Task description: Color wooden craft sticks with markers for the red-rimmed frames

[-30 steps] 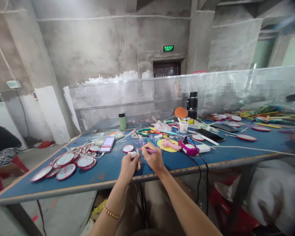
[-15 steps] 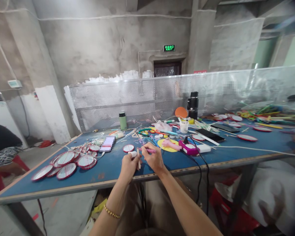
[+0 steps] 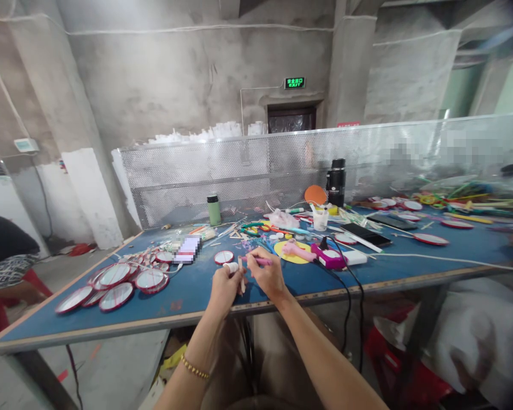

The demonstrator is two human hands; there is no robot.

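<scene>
My left hand [image 3: 223, 289] pinches a thin, pale wooden stick [image 3: 241, 278] upright near the table's front edge. Something white, like a wrap [image 3: 231, 267], covers the tip of a digit on this hand. In my right hand [image 3: 268, 279] is a pinkish-purple pen [image 3: 263, 261], its tip end pointing left at the stick. Whether the tip touches the wood is too small to tell. Just behind my left hand lies a small round red-rimmed disc [image 3: 223, 258]. A pink hot glue gun [image 3: 297, 249] rests on a yellow disc [image 3: 287, 257] beyond my right hand.
Red-rimmed discs [image 3: 116, 297] pile up at left, beside a phone [image 3: 188, 249]. Craft bits, a green bottle [image 3: 214, 210], a white cup [image 3: 320, 220] and a black flask [image 3: 336, 183] stand farther back. Cables [image 3: 349, 296] hang over the front edge. People sit at both sides.
</scene>
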